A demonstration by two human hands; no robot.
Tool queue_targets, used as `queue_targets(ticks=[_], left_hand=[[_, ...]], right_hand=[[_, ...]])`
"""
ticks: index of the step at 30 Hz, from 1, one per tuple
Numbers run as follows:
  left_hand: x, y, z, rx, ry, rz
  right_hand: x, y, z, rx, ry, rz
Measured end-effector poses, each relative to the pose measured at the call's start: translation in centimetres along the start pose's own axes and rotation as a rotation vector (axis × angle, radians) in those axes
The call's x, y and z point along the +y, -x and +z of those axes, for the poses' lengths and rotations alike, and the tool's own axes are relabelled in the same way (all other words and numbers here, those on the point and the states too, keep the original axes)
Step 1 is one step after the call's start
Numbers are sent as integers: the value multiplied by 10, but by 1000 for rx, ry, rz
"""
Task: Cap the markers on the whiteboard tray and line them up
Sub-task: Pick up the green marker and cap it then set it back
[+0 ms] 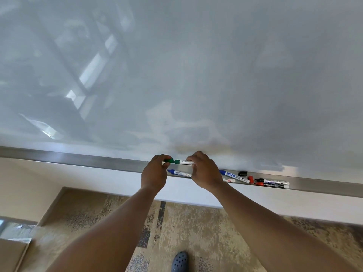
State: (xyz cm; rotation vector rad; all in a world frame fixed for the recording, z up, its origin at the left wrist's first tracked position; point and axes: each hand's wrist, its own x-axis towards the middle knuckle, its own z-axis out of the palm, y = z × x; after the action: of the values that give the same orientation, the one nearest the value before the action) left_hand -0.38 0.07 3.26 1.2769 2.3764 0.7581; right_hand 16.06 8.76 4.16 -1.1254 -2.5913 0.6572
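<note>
Both my hands hold a green marker level above the metal whiteboard tray [102, 161]. My left hand [155, 173] pinches the green cap [169, 160] at the marker's left end. My right hand [203, 169] grips the white barrel of the green marker [183, 161]. Whether the cap is fully seated I cannot tell. Below them on the tray lies a blue marker [178, 172]. Right of my right hand lie another blue marker [232, 175], a red marker [229, 180], a loose black cap [242, 173], a loose red cap [250, 179] and two dark-barrelled markers [274, 183].
The whiteboard [176, 75] fills the upper view, with faint smears near the tray. A white wall runs under the tray. Patterned carpet [186, 228] covers the floor, and a dark perforated shoe [179, 261] shows at the bottom. A cardboard-coloured object [11, 252] sits at the bottom left.
</note>
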Motion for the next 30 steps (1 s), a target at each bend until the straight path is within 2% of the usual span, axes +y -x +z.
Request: queue_targets(ticks=[4, 6, 9, 11, 13, 16, 20, 30], left_hand=[[6, 5, -6, -41, 29, 46], [5, 6, -9, -64, 122, 63], [6, 8, -18, -87, 436, 26], [14, 12, -28, -124, 743, -95], [18, 12, -35, -170, 940, -203], [19, 10, -43, -221, 1030, -288], [25, 11, -50, -192, 1201, -322], [39, 11, -61, -172, 1286, -366]], right_hand=[[-5, 3, -6, 31, -15, -26], [-5, 5, -10, 53, -45, -33], [-5, 7, -16, 92, -170, -38], [-6, 8, -22, 113, -252, -46], [-6, 8, -28, 137, -299, -56], [-9, 8, -35, 170, -333, -80], [-15, 7, -40, 192, -337, -98], [-26, 2, -50, 243, -319, -120]])
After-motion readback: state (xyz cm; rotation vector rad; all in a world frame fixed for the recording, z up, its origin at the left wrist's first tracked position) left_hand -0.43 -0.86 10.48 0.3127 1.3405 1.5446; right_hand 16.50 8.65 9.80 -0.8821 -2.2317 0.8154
